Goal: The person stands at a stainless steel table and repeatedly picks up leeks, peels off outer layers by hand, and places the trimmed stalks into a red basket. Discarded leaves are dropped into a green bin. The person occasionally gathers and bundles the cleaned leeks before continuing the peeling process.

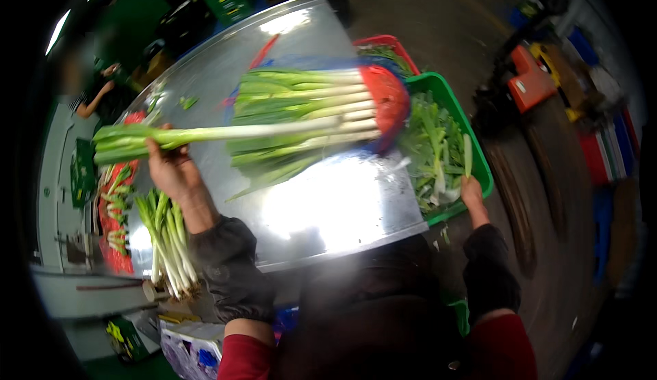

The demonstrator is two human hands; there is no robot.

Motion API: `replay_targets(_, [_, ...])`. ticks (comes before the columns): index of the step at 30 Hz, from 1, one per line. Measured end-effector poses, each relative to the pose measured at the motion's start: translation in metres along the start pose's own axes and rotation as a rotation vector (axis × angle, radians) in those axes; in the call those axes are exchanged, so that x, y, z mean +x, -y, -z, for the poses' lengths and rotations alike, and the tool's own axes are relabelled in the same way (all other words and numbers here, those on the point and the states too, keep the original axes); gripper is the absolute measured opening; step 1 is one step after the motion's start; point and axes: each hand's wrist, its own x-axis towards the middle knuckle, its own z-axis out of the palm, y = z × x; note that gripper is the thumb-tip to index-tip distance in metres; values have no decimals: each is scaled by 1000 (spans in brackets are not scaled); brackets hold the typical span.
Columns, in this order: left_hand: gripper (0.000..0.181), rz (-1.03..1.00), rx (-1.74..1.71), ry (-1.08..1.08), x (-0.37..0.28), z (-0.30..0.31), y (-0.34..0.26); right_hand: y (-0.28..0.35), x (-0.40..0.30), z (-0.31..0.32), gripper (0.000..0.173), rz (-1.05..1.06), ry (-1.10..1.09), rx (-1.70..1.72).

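My left hand (174,169) grips a long leek (220,132) by its green leaves. Its white shank points right, over a row of leeks (308,98) laid side by side on the steel table (226,169). The white ends of that row rest on a red and blue sheet or bag (386,98). At the table's right edge stands a green plastic crate (482,164) of loose leek leaves (431,144). Over its near right side, my right hand (471,192) holds a pale green strip of leek leaf (467,154).
A bunch of leeks with roots (169,246) lies at the table's left edge, beside smaller bunches on a red sheet (115,226). A red crate (395,46) stands behind the green one. An orange pallet truck (531,82) is on the right. Another person (92,98) stands at far left.
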Motion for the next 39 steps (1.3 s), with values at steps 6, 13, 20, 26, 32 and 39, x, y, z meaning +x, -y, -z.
replay_targets(6, [21,216,-1,240,-58,-44,34,148,-38,53,32,373,10,381])
replay_targets(13, [41,375,522,710,-114,-83,74,339,-124,147,31,705,54,581])
replay_targets(20, [62,236,747,1051,-152,-99,97,319,-100,147,29,560,-39,471])
replay_targets(26, [60,527,485,1063,-160,-110,99,295,-97,145,23,426,309,1103])
replay_targets(32, [40,841,272,1060,-155,-117,113,280,-106,141,9,930,-258,758])
replay_targets(39, [41,940,139,948,-160,-120,105,268,-127,144,15,1143,-431,860])
